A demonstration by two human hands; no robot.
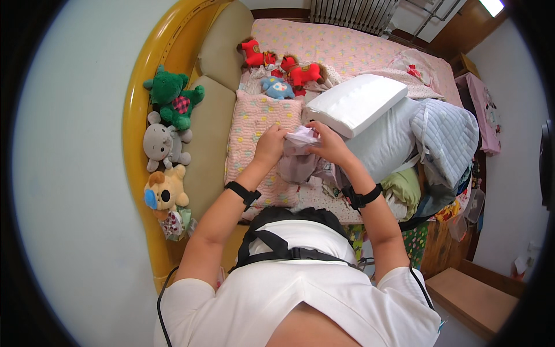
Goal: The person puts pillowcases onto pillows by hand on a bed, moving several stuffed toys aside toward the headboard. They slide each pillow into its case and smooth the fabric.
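Observation:
My left hand (271,145) pinches one edge of a thin, pale lilac cloth (302,136), held up in front of me. On the cloth's other side, my right hand (328,144) grips it between thumb and fingers. Sheer greyish-purple fabric (297,167) hangs below both hands; whether it is one piece with the lilac cloth I cannot tell. Beneath the left hand lies a pink quilted pillow (251,126) with a pastel pattern. A white foam-like block pillow (357,102) rests just beyond the right hand, on light grey bedding (381,139).
Two red plush horses (302,74) and a blue plush toy (277,87) lie on the pink bed (347,47). Several stuffed animals, among them a green one (173,95), line the yellow headboard (134,117). Rightward are a quilted grey-blue cover (446,134) and a green cloth (403,188).

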